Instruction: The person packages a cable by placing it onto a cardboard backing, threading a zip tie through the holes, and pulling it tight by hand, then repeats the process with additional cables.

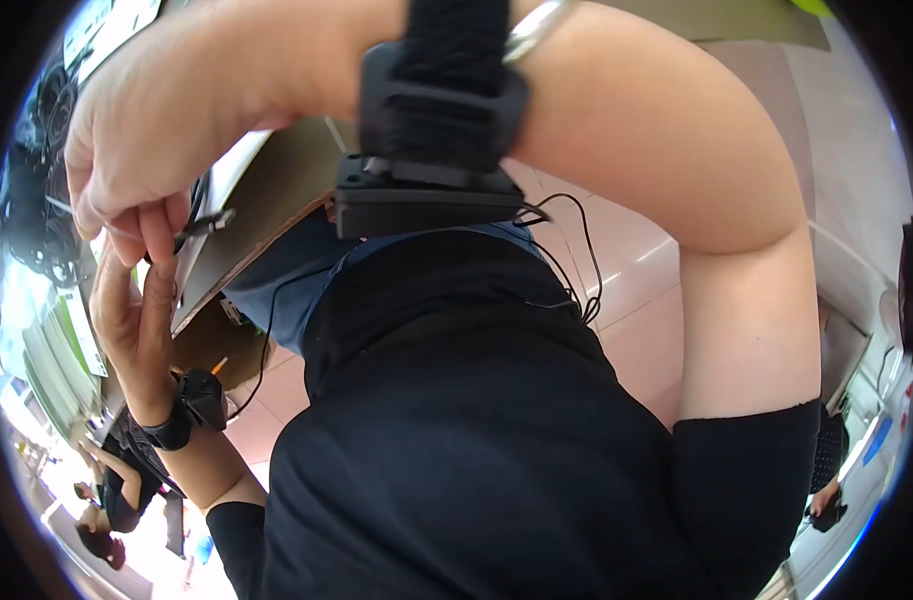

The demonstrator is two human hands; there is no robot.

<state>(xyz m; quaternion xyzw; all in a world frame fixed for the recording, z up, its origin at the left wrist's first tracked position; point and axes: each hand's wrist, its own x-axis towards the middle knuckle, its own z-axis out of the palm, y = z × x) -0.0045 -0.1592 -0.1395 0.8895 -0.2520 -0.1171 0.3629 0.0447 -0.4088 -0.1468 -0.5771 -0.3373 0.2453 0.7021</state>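
- Black cable, in the head view, sits at the meeting fingertips of both hands, seen against the tabletop; a slackened pinch could, I judge, let so thin a piece slip.
- Left hand: thumb and finger drawn together, seemingly clamped on a dark bit of the cable.
- Right hand: fingers curled; what they clamp is hidden, so I cannot tell.
- Loose wires beside the torso might snag and jerk an arm.
- Its look: slim, dark, a silvery plug pointing rightward, clear of the fingers; the rest is covered.
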